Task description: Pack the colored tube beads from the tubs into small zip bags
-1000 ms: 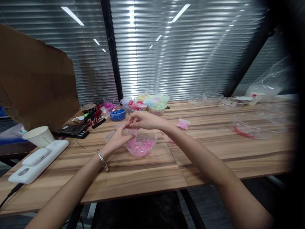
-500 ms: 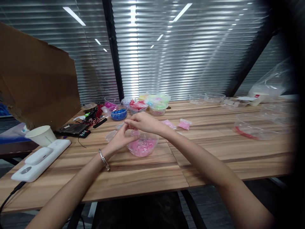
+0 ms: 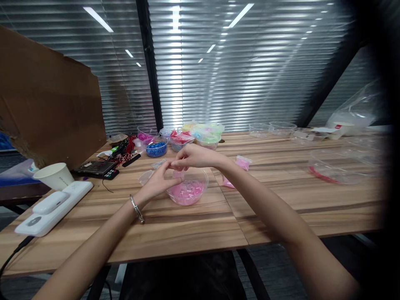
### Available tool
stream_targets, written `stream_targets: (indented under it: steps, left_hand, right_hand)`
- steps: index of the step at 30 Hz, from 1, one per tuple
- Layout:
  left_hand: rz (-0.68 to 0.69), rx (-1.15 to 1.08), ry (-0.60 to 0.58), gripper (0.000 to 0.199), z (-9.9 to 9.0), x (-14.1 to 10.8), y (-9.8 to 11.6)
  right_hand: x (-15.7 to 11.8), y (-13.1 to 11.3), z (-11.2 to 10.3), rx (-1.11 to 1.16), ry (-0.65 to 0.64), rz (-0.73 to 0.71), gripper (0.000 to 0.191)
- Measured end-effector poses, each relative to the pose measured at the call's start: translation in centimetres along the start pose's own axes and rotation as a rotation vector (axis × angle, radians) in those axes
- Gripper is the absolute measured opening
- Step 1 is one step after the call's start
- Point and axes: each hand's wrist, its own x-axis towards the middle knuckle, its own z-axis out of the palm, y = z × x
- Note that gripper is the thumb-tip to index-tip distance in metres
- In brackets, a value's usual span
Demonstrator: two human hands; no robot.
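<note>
Hanging mouth-high over a clear bowl of pink pieces, a translucent pink packet is held between two bare hands, its lower part reaching inside the rim. The left hand pinches the packet from the side, thumb stretched across it; the right hand arches above, its bent fingers drawn together at the packet's upper end. The exact fingertip contact is too small to make out. A silvery bracelet circles the left wrist. Just left of the bowl lies clear plastic film; to the right, a pink sachet rests beyond the right forearm, with another partly hidden by it. Behind the hands stand a bowl of blue pieces and a bowl of red pieces. Farther left on the wooden surface are a paper cup and a white block; at far right, a red strip shows in a clear container.
</note>
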Motion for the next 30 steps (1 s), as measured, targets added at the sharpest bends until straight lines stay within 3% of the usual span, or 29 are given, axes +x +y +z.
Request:
stream_targets:
  steps: [9, 14, 22, 30]
  left_hand:
    - [0.000, 0.083, 0.023, 0.038, -0.1, 0.1, -0.1]
    - [0.039, 0.049, 0.120, 0.038, 0.1, 0.2, -0.5]
    - [0.225, 0.154, 0.330, 0.038, 0.1, 0.1, -0.7]
    - [0.405, 0.264, 0.367, 0.039, 0.1, -0.2, -0.1]
  right_hand:
    - [-0.5, -0.4, -0.8, 0.283, -0.038, 0.133, 0.055]
    - [-0.3, 0.1, -0.6, 0.504, -0.074, 0.169, 0.061]
    - [0.1, 1.5, -0.7, 0.749, -0.306, 0.232, 0.075]
    - [-0.4, 1.4, -0.5, 0.867, -0.276, 0.282, 0.088]
